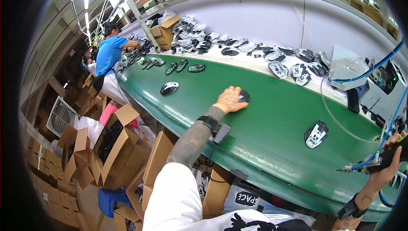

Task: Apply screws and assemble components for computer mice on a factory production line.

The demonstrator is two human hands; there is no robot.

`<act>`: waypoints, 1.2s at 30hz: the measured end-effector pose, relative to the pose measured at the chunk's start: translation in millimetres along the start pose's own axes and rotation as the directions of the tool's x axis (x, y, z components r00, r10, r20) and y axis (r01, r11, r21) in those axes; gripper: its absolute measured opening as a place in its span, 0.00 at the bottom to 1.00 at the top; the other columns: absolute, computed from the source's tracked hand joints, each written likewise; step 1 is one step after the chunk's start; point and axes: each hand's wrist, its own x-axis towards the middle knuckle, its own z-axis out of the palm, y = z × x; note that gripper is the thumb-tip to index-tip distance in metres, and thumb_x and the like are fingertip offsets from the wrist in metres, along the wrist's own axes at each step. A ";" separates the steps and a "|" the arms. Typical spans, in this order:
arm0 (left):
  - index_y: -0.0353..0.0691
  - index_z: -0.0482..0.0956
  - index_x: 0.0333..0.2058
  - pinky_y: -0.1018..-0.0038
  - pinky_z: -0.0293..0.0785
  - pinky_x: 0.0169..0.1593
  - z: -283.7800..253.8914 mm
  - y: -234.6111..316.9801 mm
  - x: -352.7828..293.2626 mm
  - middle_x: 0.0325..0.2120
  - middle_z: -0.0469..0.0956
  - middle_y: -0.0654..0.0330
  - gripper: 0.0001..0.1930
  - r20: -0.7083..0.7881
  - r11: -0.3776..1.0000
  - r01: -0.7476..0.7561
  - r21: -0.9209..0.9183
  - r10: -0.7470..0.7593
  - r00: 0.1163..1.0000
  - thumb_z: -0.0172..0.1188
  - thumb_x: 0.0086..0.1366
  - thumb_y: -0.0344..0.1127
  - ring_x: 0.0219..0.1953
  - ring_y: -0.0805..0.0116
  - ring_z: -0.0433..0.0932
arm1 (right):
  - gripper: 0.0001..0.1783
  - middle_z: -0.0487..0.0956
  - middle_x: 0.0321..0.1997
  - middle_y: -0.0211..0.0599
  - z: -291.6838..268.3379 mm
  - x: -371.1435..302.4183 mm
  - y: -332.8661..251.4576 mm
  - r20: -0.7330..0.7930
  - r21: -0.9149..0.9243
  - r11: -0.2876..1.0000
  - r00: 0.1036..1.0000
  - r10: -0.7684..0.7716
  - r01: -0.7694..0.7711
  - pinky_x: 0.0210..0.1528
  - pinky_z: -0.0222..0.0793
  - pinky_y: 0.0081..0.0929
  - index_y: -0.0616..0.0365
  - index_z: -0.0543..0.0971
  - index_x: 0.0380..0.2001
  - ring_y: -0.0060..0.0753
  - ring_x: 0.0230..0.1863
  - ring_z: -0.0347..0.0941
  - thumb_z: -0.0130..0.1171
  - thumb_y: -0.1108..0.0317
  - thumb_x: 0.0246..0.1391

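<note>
My left hand point(230, 99) reaches over the green conveyor belt point(263, 112), its fingers curled on a dark computer mouse part point(243, 96) that it partly hides. At the right edge, my right hand point(389, 167) is wrapped round a black power screwdriver point(379, 163) with a metal nose pointing left and a blue hose. Between the hands lies a grey-and-black mouse base point(316, 134). Farther left, a white-and-black mouse shell point(169, 88) sits on the belt, and several pieces with green circuit boards point(196, 68) lie beyond it.
A white ledge point(259, 63) behind the belt carries many mouse shells and a cardboard box point(165, 33). A tray of small parts point(346, 67) stands by a machine at right. A co-worker in blue point(111, 52) works at far left. Open cartons point(114, 146) crowd the floor.
</note>
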 end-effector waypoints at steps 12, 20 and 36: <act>0.51 0.68 0.40 0.65 0.77 0.28 25.9 214.3 -5.8 0.26 0.69 0.65 0.20 0.372 -0.591 0.323 -0.739 0.042 0.927 0.61 0.54 0.52 0.28 0.70 0.73 | 0.14 0.71 0.31 0.33 62.2 -2.0 27.9 -0.001 0.103 0.993 0.999 0.051 -0.050 0.37 0.65 0.21 0.62 0.67 0.46 0.23 0.32 0.67 0.52 0.70 0.58; 0.46 0.68 0.44 0.57 0.78 0.37 41.5 235.3 -16.5 0.37 0.71 0.57 0.17 0.313 -0.631 0.336 -0.700 0.152 0.937 0.52 0.57 0.43 0.37 0.58 0.76 | 0.05 0.72 0.21 0.31 76.8 17.2 7.9 -0.238 0.226 0.970 0.971 -0.035 0.091 0.28 0.70 0.24 0.61 0.73 0.30 0.23 0.23 0.71 0.56 0.70 0.54; 0.36 0.64 0.53 0.58 0.77 0.40 20.1 274.6 -57.7 0.51 0.68 0.54 0.28 0.286 -0.570 0.494 -0.657 0.417 0.863 0.45 0.59 0.48 0.43 0.57 0.74 | 0.06 0.69 0.19 0.33 93.2 22.7 17.0 -0.241 0.318 0.924 0.961 -0.137 0.211 0.26 0.70 0.25 0.59 0.70 0.26 0.24 0.20 0.69 0.55 0.71 0.52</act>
